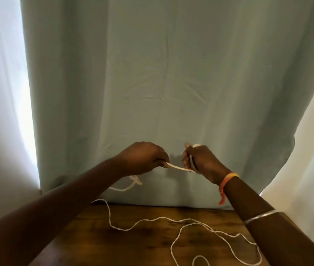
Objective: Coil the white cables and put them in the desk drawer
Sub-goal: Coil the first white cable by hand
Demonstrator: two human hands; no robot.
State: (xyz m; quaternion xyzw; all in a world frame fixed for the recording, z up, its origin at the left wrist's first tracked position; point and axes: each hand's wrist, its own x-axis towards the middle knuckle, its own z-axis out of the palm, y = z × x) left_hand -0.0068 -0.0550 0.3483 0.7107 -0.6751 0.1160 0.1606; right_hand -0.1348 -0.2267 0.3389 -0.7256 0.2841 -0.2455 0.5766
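Tension matters here: your left hand [142, 158] and right hand [202, 160] each pinch the white cable [179, 168] raised between them (its slack trails over the desk [142, 244]), so wind even loops, feeding gradually.

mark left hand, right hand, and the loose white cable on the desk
left hand [142, 158], head view, on the back of the hand.
right hand [203, 160], head view, on the back of the hand.
white cable [173, 220], head view, on the slack run lying across the wooden desk [137, 244].
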